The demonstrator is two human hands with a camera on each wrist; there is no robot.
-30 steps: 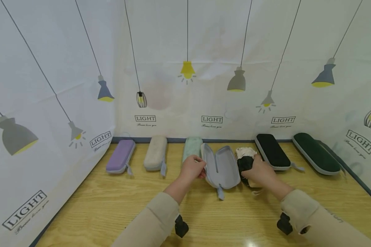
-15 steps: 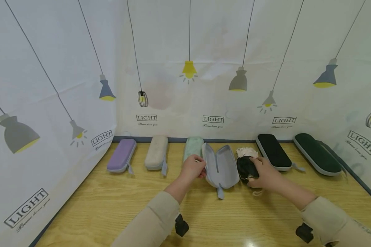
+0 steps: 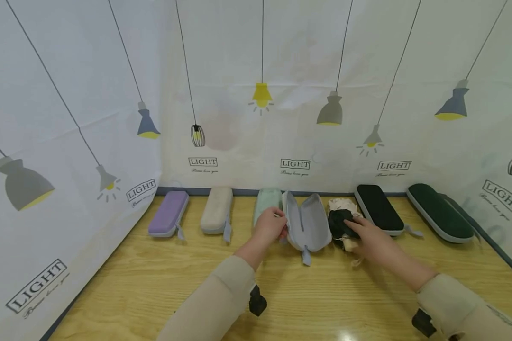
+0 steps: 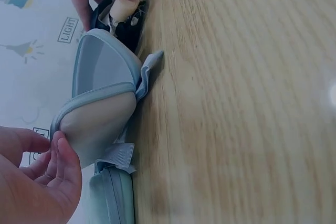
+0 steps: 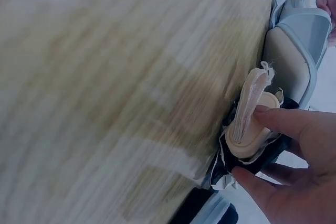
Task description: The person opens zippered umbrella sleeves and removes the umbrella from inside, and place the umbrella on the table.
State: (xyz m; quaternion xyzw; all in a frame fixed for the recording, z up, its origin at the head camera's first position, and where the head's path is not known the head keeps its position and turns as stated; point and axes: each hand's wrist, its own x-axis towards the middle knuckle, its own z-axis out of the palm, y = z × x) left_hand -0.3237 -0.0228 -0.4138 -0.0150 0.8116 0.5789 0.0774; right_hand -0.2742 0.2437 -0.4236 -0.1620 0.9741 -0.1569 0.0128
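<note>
An unzipped glasses case (image 3: pixel 317 222) with a grey-blue lining stands spread open near the middle of the row, its ribbon pull toward me. My left hand (image 3: pixel 270 226) pinches the rim of its left half; thumb and fingertips meet at that edge in the left wrist view. Just right of the case lies a bundle of black and cream cloth (image 3: pixel 342 222). In the right wrist view a beige oval end (image 5: pixel 247 135) with a frayed strap (image 5: pixel 248 103) shows inside the black cloth. My right hand (image 3: pixel 375 239) grips this bundle, thumb and fingers on its sides.
Closed cases line the back of the wooden table (image 3: pixel 315 293): purple (image 3: pixel 168 213), cream (image 3: pixel 216 210), mint (image 3: pixel 268 201), black (image 3: pixel 377 208) and dark green (image 3: pixel 441 213). The mint one is partly behind my left hand. A printed backdrop (image 3: pixel 239 104) rises behind them.
My left hand and the open case have shifted slightly back and right. My right forearm has swung right, and its fingers now lie further over the top of the cloth bundle.
</note>
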